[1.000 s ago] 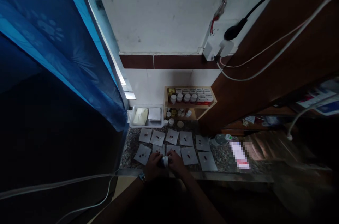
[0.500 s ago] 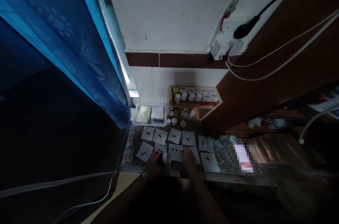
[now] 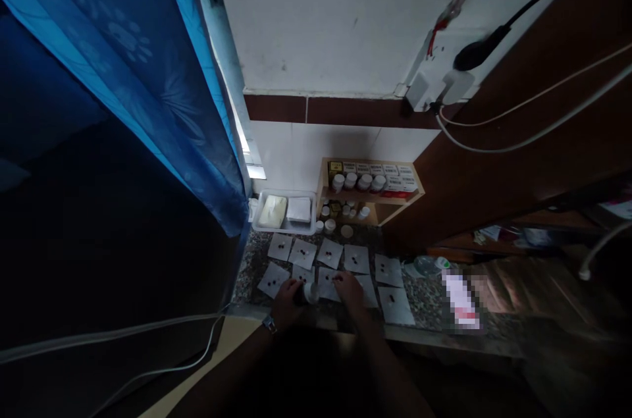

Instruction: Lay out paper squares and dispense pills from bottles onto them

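A small white bottle (image 3: 311, 293) is gripped by the left hand (image 3: 288, 304), while the right hand (image 3: 348, 290) is laid open on a paper square (image 3: 328, 284) on the granite counter (image 3: 419, 306).

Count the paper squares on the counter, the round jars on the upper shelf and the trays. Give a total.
Paper squares: 10
Round white jars on the upper shelf: 4
Plastic tray: 1
Total: 15
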Action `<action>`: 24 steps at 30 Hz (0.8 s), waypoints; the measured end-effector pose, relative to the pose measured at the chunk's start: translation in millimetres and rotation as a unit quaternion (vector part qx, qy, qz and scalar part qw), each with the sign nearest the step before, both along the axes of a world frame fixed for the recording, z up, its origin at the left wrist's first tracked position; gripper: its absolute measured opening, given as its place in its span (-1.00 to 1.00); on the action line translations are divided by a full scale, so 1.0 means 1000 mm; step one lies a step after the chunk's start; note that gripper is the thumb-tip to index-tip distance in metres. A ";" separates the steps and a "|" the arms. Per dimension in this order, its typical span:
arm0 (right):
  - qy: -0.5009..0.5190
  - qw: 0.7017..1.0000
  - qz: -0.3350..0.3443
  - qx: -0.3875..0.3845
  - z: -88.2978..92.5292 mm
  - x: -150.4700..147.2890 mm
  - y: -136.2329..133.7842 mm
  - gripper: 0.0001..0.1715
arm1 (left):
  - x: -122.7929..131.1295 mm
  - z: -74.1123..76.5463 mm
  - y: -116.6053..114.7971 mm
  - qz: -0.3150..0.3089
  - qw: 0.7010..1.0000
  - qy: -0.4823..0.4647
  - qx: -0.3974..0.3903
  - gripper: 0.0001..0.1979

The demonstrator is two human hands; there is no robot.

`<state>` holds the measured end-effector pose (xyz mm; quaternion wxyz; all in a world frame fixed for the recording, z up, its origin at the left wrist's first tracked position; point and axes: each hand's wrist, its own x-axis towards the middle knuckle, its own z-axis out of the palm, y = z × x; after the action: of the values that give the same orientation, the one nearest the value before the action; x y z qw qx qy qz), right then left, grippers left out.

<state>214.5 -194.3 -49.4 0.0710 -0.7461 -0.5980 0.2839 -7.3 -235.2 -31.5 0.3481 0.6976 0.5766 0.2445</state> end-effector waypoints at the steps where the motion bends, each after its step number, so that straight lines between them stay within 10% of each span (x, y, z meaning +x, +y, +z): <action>1: 0.045 0.999 0.004 0.025 0.006 -0.002 0.000 -0.80 | -0.001 -0.001 0.000 0.002 1.000 0.001 0.002 -0.44; 6: 0.212 0.968 0.120 0.058 0.035 -0.021 -0.008 -0.82 | 0.001 -0.006 0.002 -0.012 1.000 0.004 0.017 -0.44; 11: 0.097 0.972 0.211 -0.029 0.053 -0.035 -0.014 -0.80 | 0.006 -0.007 0.004 -0.055 0.997 0.018 0.057 -0.49; 24: 0.089 0.976 0.190 -0.062 0.045 -0.041 -0.018 -0.73 | 0.001 -0.019 -0.004 -0.100 0.992 0.044 0.064 -0.48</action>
<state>173.9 -212.0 -4.4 0.0221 -0.5933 -0.7017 0.3938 -5.8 -239.4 -50.2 0.2995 0.7829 0.5018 0.2134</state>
